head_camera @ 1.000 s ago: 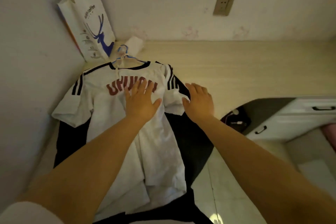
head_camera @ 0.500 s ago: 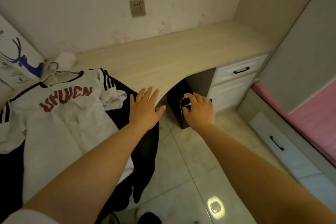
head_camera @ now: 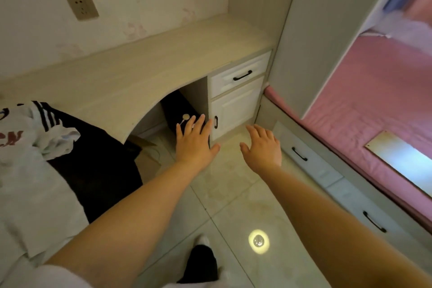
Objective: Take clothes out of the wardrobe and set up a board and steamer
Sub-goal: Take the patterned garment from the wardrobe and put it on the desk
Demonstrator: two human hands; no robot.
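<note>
Two bare hands were out in front, the left hand and the right hand, both palm-down with fingers spread and straight, holding nothing and touching nothing, held above the pale glossy tiled floor. One white short-sleeved T-shirt with black shoulder stripes and dark red lettering lay flat over one black garment at the left end of the long pale wood-grain tabletop, the black cloth hanging off the front edge. One beige wall socket sat above the tabletop. Under its right end were one white drawer with a black handle and one white cabinet door below it; in the knee space beside them stood one black box-shaped unit with a white cable. Two more white drawers with black handles ran along the base of the pink-covered bed at the right. A second before, both hands had been pressed flat on the T-shirt and its sleeve; half a second before, they were already off it, and by this moment the view had swung further right, with the shirt at the left edge. The T-shirt lay well apart from both hands, to the left of the left hand, which hovered in front of the black unit; the right hand hovered near the bed drawers.
</note>
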